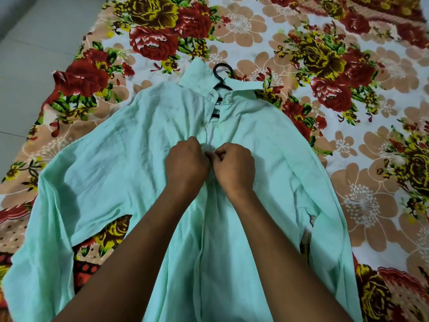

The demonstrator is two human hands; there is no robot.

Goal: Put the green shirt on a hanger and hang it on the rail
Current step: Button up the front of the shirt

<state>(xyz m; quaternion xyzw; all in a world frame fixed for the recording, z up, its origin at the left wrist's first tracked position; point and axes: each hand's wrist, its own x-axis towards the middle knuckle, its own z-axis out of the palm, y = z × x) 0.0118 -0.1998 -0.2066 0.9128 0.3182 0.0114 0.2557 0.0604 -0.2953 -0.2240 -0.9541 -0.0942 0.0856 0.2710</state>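
While both hands, left hand (186, 161) and right hand (234, 168), pinch the green shirt (120, 163) placket shut, go easy. Tug too hard and the hanger (222, 74) slips sideways inside the collar.

No legible text or labels anywhere.

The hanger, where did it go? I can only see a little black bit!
In the head view the black hanger is tucked inside the green shirt, its hook poking out of the collar at top centre, above both hands, on the flowery bedsheet.

Floral bedsheet (325, 112) covers the bed, red and yellow roses on white. Pale grey floor (34, 43) at upper left.
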